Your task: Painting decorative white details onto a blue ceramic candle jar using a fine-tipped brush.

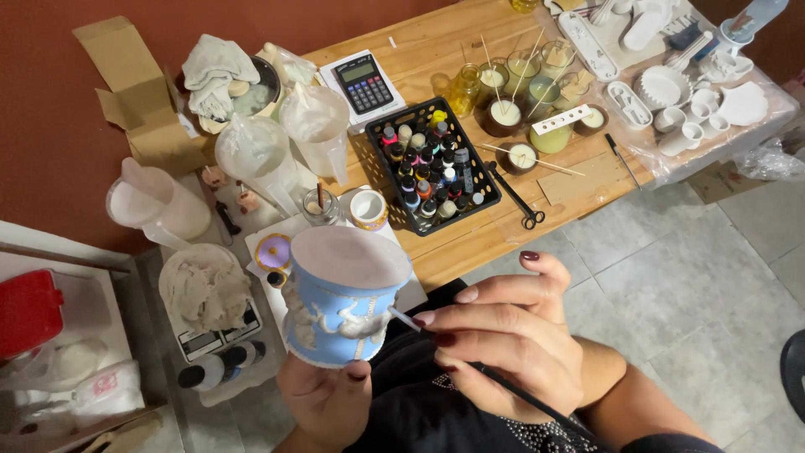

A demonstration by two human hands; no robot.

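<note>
Right hand (503, 335) fingers pinch thin paintbrush (470, 361), tip on white relief | left hand (323, 394) grips blue cup (340, 302) | step: detailing; next calls for steady strokes

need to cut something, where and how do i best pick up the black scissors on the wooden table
Take the scissors by the two finger loops at the end nearest the table's front edge, coming from above on that side. They lie flat and closed on the wooden table, blades pointing back toward the black basket of paint bottles, so the loops are the free, blunt end.
</note>
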